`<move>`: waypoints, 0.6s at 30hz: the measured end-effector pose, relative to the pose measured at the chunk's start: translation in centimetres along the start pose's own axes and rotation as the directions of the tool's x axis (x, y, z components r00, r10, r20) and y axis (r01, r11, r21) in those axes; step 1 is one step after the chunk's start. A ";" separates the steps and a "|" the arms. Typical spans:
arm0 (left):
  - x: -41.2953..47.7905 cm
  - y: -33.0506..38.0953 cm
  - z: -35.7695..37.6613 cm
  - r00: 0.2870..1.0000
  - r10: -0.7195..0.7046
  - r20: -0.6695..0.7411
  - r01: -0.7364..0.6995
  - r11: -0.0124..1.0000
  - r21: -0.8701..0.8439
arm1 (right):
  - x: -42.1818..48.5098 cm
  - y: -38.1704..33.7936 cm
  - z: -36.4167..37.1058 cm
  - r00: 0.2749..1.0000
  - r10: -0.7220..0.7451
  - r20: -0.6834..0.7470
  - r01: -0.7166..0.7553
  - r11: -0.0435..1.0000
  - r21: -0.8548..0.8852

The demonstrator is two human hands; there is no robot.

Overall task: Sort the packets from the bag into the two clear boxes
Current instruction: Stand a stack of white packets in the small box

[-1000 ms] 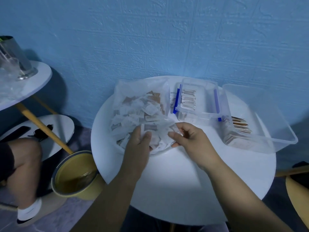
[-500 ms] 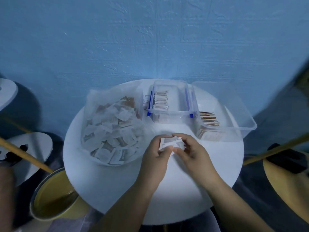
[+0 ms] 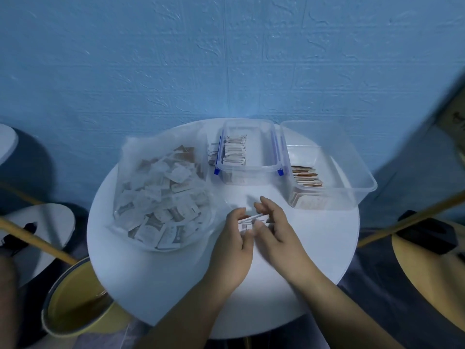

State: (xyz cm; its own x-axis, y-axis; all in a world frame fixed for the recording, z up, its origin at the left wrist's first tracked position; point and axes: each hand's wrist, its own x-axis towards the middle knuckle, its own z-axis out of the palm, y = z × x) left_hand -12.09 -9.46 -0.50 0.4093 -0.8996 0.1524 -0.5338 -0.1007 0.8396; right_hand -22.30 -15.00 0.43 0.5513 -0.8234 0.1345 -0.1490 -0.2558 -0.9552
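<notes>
A round white bench [image 3: 176, 285] stands against a blue textured wall [image 3: 226, 59], with a yellow bucket [image 3: 75, 311] on the floor by its left edge. The stuffed bag [image 3: 161, 197] fills the bench's left side. The clipped box [image 3: 247, 170] and the larger box [image 3: 352, 187] line the back edge. A second ago both hands were in the bag. Now, mid-bench, the fingers of the left hand [image 3: 236, 238] and right hand [image 3: 279, 230] pinch a few packets [image 3: 254, 219] between them.

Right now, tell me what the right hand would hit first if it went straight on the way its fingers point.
The right hand, holding packets, points toward the back left; it would likely meet the front wall of the small box with blue clips first, though depth is unclear.
</notes>
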 end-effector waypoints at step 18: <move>0.5 -1.2 0.5 0.983 0.170 -0.066 -0.132 0.913 0.385 | 3.1 0.1 -3.4 0.915 -0.134 0.380 0.322 0.811 -0.489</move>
State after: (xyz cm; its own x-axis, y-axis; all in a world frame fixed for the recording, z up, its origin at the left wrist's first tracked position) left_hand -11.64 -9.99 -1.66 0.3607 -0.8736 0.3268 -0.8266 -0.1372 0.5457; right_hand -23.33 -19.29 1.67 0.8366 -0.5265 0.1512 -0.3445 -0.7203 -0.6021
